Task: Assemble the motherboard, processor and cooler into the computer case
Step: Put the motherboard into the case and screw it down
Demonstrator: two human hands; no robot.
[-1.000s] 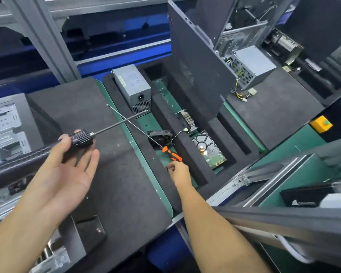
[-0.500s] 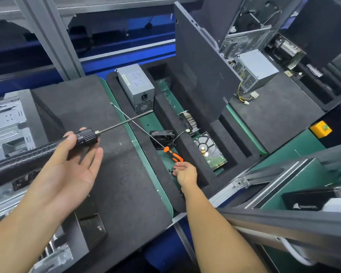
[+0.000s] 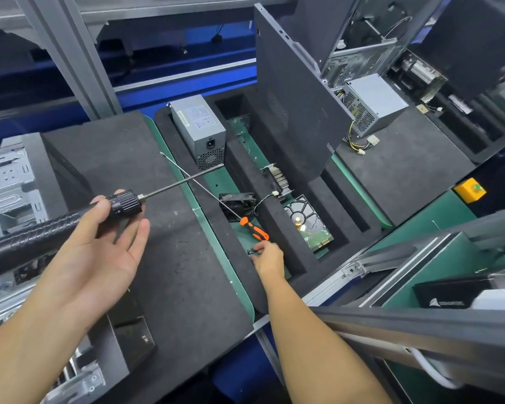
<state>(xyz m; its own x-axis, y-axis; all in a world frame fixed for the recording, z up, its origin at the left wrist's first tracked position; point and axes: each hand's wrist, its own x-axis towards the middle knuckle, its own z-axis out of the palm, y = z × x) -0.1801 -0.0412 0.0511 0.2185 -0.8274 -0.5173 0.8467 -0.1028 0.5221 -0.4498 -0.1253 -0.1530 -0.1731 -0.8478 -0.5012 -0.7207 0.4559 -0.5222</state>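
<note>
Foam tray (image 3: 277, 231) parts lie loose; apparently nothing mounted. Left hand (image 3: 99, 249) thumb-clamps driver (image 3: 124, 201); right hand (image 3: 270, 259) in tray, grip unclear.

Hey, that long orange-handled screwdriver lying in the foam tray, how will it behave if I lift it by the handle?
The orange-handled screwdriver is likely light and stiff, though its very long thin shaft may flex slightly. The far tip will probably swing wide, close to the power supply. Its round shaft suggests it could roll if nudged.
</note>
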